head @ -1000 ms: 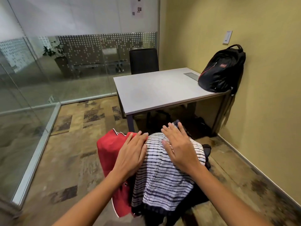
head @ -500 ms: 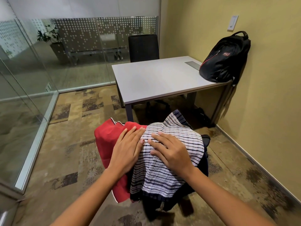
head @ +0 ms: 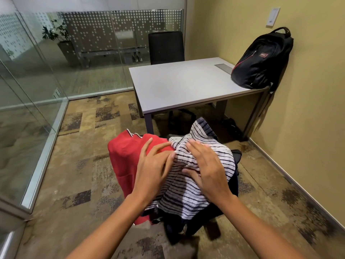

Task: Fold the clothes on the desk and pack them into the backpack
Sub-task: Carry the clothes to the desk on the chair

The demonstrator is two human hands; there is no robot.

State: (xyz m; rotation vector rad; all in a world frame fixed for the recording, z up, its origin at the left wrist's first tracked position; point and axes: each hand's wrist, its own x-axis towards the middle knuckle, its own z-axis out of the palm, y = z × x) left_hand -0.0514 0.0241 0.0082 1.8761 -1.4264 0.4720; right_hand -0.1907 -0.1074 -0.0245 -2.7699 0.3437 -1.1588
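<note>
A heap of clothes hangs in front of me above the floor: a red garment (head: 123,157) on the left, a white shirt with dark stripes (head: 188,191) on top, and dark cloth (head: 179,228) underneath. My left hand (head: 153,165) lies flat where the red garment meets the striped shirt. My right hand (head: 207,169) presses flat on the striped shirt, fingers spread. What supports the heap from below is hidden. A black backpack (head: 261,58) with red trim leans against the wall on the far right corner of the grey desk (head: 179,85).
A black chair (head: 166,47) stands behind the desk. Glass walls (head: 37,90) close the left and back sides. The yellow wall (head: 308,109) runs along the right. Patterned carpet (head: 80,156) covers the floor, and dark things (head: 231,126) lie under the desk.
The desk and backpack have come nearer in view. My right hand slid back over the striped shirt, and my left hand shifted onto the red garment's edge.
</note>
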